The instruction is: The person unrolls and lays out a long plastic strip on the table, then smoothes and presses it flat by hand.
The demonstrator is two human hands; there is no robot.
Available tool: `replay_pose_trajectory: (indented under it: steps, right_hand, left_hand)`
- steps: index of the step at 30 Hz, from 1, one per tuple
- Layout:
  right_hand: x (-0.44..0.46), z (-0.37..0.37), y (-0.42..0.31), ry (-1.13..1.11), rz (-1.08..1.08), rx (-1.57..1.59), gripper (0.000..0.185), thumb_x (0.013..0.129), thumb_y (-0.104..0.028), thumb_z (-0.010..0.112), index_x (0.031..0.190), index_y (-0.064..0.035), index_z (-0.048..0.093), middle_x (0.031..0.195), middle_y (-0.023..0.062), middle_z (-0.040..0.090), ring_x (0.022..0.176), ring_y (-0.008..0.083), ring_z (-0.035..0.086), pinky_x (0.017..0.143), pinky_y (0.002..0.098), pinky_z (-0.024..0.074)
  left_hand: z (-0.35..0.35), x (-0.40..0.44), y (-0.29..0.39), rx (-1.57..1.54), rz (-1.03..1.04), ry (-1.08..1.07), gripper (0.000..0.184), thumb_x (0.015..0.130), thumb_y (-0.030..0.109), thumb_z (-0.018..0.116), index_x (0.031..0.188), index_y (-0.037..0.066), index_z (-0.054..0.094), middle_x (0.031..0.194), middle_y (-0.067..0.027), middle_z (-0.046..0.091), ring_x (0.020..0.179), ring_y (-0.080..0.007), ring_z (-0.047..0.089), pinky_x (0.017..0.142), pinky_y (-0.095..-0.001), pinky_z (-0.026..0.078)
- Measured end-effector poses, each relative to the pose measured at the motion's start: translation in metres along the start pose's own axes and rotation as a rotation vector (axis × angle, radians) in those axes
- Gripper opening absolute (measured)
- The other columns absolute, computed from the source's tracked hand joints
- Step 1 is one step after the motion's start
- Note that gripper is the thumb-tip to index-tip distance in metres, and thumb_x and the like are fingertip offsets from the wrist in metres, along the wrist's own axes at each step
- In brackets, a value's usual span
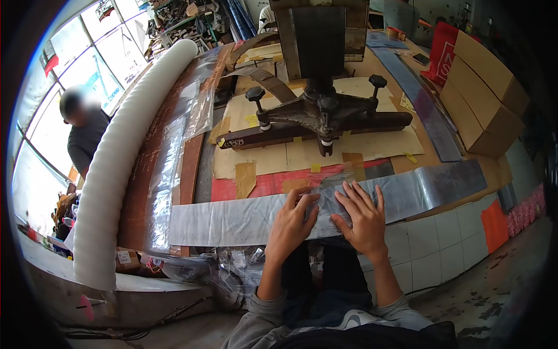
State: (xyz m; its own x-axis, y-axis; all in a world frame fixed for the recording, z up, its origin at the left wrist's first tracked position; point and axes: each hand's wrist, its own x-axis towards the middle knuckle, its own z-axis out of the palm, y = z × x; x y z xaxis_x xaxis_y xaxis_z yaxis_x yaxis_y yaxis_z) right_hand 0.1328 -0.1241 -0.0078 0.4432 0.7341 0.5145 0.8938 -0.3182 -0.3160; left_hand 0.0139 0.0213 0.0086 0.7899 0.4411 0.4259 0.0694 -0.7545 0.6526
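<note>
A long grey strip with a shiny, plastic-like surface lies across the near edge of the worktable. My left hand rests on its middle, fingers bent and slightly apart. Just to the right, my right hand lies palm down with spread fingers on the same strip. Between the hands is a wrinkled, see-through patch, perhaps clear film; its edges are hard to make out. Beyond my fingertips, a dark metal press head with a long bar stands over a pale board.
A thick white foam roll runs along the left side, beside clear plastic sheeting. Cardboard boxes and a red bag stand at the right. A person is beyond the roll. Plastic bags hang below the table edge.
</note>
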Motion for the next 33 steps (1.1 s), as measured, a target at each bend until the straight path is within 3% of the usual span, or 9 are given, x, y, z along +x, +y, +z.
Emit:
replay_pose_trajectory:
  steps: [5,15,18,21,24,27,33]
  right_hand:
    - [0.0011,-0.0008,-0.0019,0.027,0.008,-0.005,0.043,0.088,-0.041,0.060,0.117,-0.0093,0.065,0.131,0.0108,0.058,0.128,0.0267,0.048,0.111,0.0556,0.0210]
    - [0.0012,-0.0015,-0.0026,0.016,0.007,-0.015,0.042,0.087,-0.039,0.061,0.117,-0.0095,0.066,0.129,0.0108,0.059,0.127,0.0266,0.049,0.111,0.0555,0.0214]
    - [0.0020,-0.0023,-0.0035,0.016,0.009,-0.011,0.041,0.087,-0.038,0.062,0.116,-0.0095,0.066,0.129,0.0107,0.059,0.127,0.0265,0.049,0.110,0.0554,0.0217]
    - [0.0021,-0.0020,-0.0032,0.014,0.010,-0.011,0.041,0.087,-0.038,0.062,0.116,-0.0096,0.066,0.129,0.0107,0.059,0.127,0.0265,0.049,0.110,0.0552,0.0219]
    - [0.0019,-0.0017,-0.0030,0.010,0.011,-0.013,0.041,0.087,-0.038,0.061,0.116,-0.0098,0.066,0.129,0.0105,0.059,0.127,0.0264,0.049,0.110,0.0551,0.0221]
    - [0.0017,-0.0019,-0.0031,0.007,0.011,-0.020,0.041,0.087,-0.038,0.061,0.117,-0.0100,0.066,0.129,0.0102,0.059,0.127,0.0261,0.049,0.110,0.0552,0.0222]
    - [0.0014,-0.0019,-0.0026,0.003,0.010,-0.029,0.041,0.088,-0.039,0.060,0.117,-0.0105,0.066,0.129,0.0099,0.060,0.127,0.0257,0.049,0.110,0.0561,0.0223]
  left_hand:
    - [0.0000,0.0008,0.0018,0.010,-0.014,0.002,0.025,0.084,0.011,0.065,0.109,0.007,0.064,0.116,-0.0126,0.058,0.079,-0.0283,0.063,0.066,-0.0367,0.050]
    - [0.0026,-0.0015,0.0005,0.029,0.029,0.032,0.026,0.084,0.009,0.066,0.110,0.007,0.063,0.117,-0.0141,0.057,0.084,-0.0314,0.064,0.071,-0.0388,0.051]
    - [-0.0004,-0.0014,0.0041,0.028,-0.006,-0.037,0.024,0.087,0.009,0.063,0.110,0.004,0.059,0.117,-0.0163,0.054,0.099,-0.0340,0.062,0.080,-0.0419,0.051]
    - [-0.0003,-0.0020,0.0033,0.029,0.009,-0.032,0.025,0.087,0.009,0.063,0.110,0.004,0.059,0.117,-0.0162,0.054,0.099,-0.0339,0.061,0.079,-0.0421,0.051]
    - [-0.0008,-0.0018,0.0043,0.036,0.008,-0.035,0.024,0.087,0.010,0.063,0.110,0.004,0.059,0.117,-0.0159,0.054,0.099,-0.0337,0.061,0.078,-0.0421,0.051]
    - [0.0027,-0.0025,0.0012,0.042,0.021,0.015,0.026,0.084,0.009,0.066,0.110,0.006,0.062,0.117,-0.0134,0.057,0.088,-0.0316,0.063,0.074,-0.0391,0.051]
    - [0.0025,-0.0025,0.0018,0.038,0.007,0.004,0.027,0.084,0.009,0.066,0.110,0.006,0.063,0.117,-0.0127,0.057,0.090,-0.0323,0.063,0.075,-0.0396,0.051]
